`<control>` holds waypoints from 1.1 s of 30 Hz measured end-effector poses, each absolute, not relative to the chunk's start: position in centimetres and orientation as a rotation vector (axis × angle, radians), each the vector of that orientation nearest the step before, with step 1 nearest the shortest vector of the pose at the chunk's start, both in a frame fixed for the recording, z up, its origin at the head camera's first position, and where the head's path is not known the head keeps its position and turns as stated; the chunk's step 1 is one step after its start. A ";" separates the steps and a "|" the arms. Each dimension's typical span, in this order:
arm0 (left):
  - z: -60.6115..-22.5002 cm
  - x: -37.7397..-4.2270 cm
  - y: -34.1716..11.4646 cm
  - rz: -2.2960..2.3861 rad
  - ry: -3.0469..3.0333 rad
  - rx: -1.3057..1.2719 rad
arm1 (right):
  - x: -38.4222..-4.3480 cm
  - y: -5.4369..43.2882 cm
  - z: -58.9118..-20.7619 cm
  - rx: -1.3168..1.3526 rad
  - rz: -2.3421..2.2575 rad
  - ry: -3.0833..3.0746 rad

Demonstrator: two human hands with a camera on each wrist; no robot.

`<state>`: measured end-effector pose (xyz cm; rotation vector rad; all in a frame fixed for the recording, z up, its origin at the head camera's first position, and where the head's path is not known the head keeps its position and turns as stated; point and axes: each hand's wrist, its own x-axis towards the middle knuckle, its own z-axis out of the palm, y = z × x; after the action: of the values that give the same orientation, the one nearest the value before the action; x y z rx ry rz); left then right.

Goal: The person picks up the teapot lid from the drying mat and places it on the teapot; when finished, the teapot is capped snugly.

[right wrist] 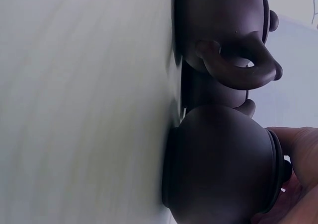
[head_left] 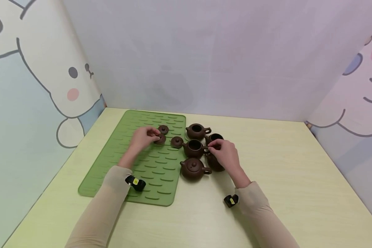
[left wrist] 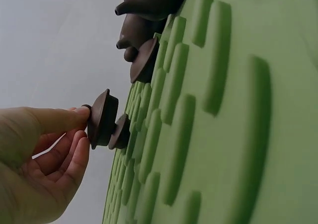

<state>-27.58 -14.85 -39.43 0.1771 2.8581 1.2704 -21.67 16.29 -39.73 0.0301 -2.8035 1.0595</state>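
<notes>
My left hand (head_left: pixel 142 138) pinches a dark brown teapot lid (left wrist: pixel 103 118) by its knob, tilted just above the green mat. Two more lids, a back one (head_left: pixel 163 129) and one by the mat's right edge (head_left: pixel 177 142), lie near it. At the handle of an uncovered middle teapot (head_left: pixel 193 148) are the fingertips of my right hand (head_left: pixel 225 153), which appear to pinch it. Beneath that hand stands a lidded teapot (right wrist: pixel 221 167), partly hidden in the head view. The front teapot (head_left: pixel 193 169) also wears its lid.
Two uncovered teapots, one at the back (head_left: pixel 197 131) and one at the right rear (head_left: pixel 214 137), stand close to the others. The green ridged mat (head_left: pixel 155 187) covers the table's left part. Pale tabletop (head_left: pixel 285 179) extends to the right, with a wall (head_left: pixel 204 58) behind.
</notes>
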 end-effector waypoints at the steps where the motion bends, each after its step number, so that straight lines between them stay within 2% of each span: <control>1: -39.3 -27.5 -14.7 1.278 2.854 0.185 | -21.7 16.3 -39.7 0.030 1.058 -2.804; 10: -38.3 -27.3 -13.2 1.301 2.865 0.310 | -21.7 16.3 -39.6 0.028 1.057 -2.802; 33: -36.2 -26.8 -8.4 1.433 2.733 0.433 | -21.5 16.3 -39.6 0.019 1.067 -2.809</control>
<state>-26.76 -8.41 -36.19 0.4327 2.7335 1.4331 -21.51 16.28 -39.56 0.0186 -2.8092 1.0669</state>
